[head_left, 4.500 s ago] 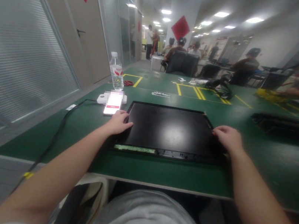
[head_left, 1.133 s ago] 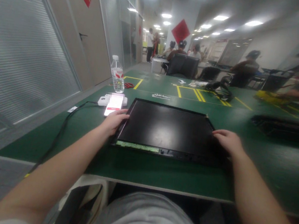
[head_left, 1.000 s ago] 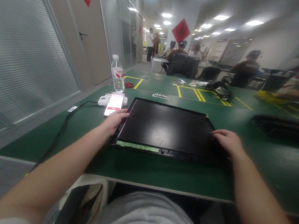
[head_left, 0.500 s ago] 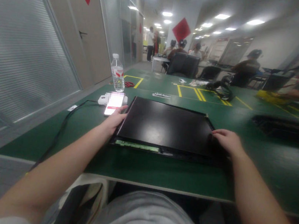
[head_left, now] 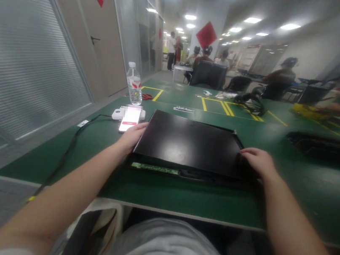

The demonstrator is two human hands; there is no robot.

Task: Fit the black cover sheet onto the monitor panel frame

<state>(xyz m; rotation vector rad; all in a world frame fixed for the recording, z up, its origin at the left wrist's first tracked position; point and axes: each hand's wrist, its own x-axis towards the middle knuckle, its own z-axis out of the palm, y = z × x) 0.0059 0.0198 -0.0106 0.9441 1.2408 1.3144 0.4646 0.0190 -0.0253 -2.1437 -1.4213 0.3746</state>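
Note:
A black flat display panel (head_left: 187, 143) lies in front of me on the green table, its near edge tilted a little up. Under that edge shows a dark frame with a narrow green circuit board (head_left: 155, 168) along it. My left hand (head_left: 131, 138) is closed on the panel's left edge, its fingertips partly hidden. At the right edge, my right hand (head_left: 257, 161) pinches the panel between thumb and fingers; the lower fingers are in shadow.
Left of the panel are a lit phone (head_left: 130, 119), a white power strip (head_left: 117, 114) with a black cable, and a water bottle (head_left: 134, 84). Red-handled scissors (head_left: 147, 97) lie behind. A dark long object (head_left: 326, 147) sits on the right. People sit farther back.
My left fingers have drawn in from their spread position and closed on the left edge. The panel's near edge has risen slightly, showing more of the frame. My right hand stays put.

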